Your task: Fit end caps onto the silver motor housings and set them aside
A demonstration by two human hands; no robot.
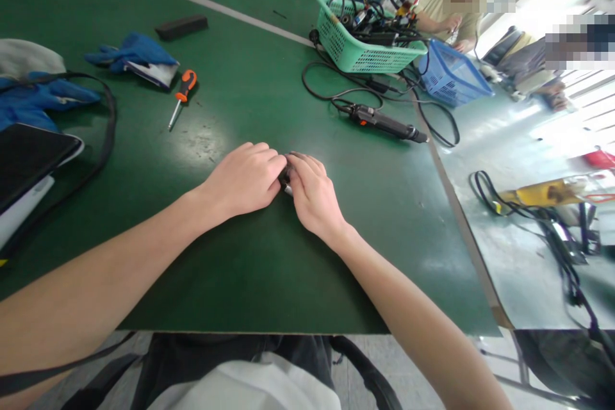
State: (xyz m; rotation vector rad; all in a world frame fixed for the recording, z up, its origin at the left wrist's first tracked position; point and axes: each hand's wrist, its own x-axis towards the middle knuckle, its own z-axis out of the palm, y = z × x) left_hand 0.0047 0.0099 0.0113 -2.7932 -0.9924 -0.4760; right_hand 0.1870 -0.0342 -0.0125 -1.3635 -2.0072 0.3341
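My left hand (245, 176) and my right hand (314, 195) meet above the green tabletop (269, 269), fingers closed. Between them is a small dark part (286, 175) with a light, metallic-looking bit at its lower side. Most of it is hidden by my fingers, so I cannot tell its kind. Farther off to the left lies a screwdriver (184, 91) with an orange and black handle. Right of my hands and farther back, a black corded electric screwdriver (387, 123) rests on the table.
A green basket (358, 54) full of cables and parts stands at the back right, beside a blue basket (454, 73). Blue gloves (139, 57), a black block (181, 27) and a phone (36, 157) lie leftward. Two people sit beyond. Cables and a yellow item (548, 193) lie right.
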